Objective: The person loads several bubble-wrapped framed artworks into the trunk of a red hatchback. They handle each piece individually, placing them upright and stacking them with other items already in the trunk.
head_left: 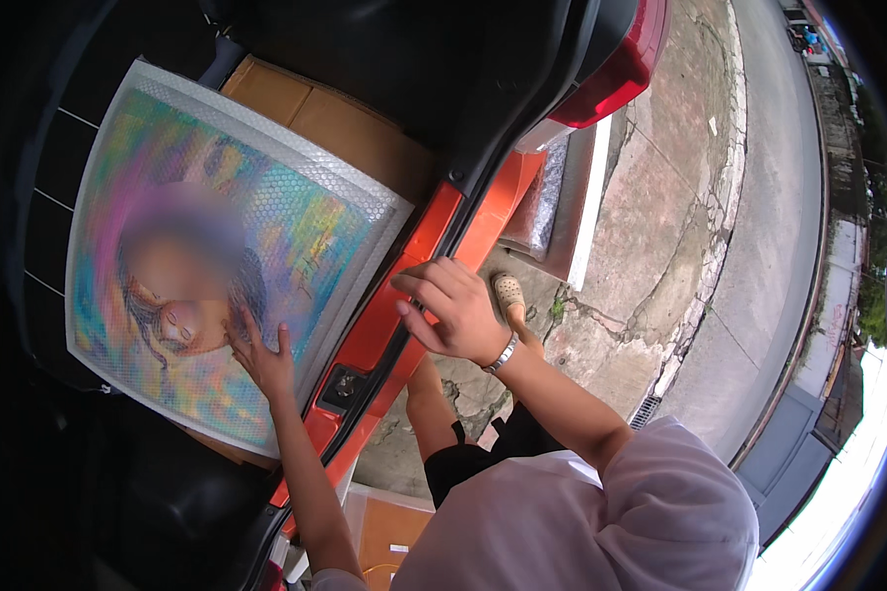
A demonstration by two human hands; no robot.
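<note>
Nearest to us, our left hand (262, 361) lies flat and open on the large, colourful painted picture wrapped in clear bubble wrap (217, 256), its fingers spread on the lower right part of the face; it presses rather than grips. Our right hand (453, 310) hovers just beside the picture's right corner, above the orange sill of the open car boot (404, 295), fingers loosely curled and half open, holding nothing, with a silver bracelet (501, 355) at the wrist. The picture lies face up in the dark boot, tilted, its long axis running from lower left near us up toward the upper right. It rests over flat brown cardboard (335, 118) deeper in the boot. Farther off, a red tail light (616, 74) and the cracked concrete pavement (660, 227) show.
</note>
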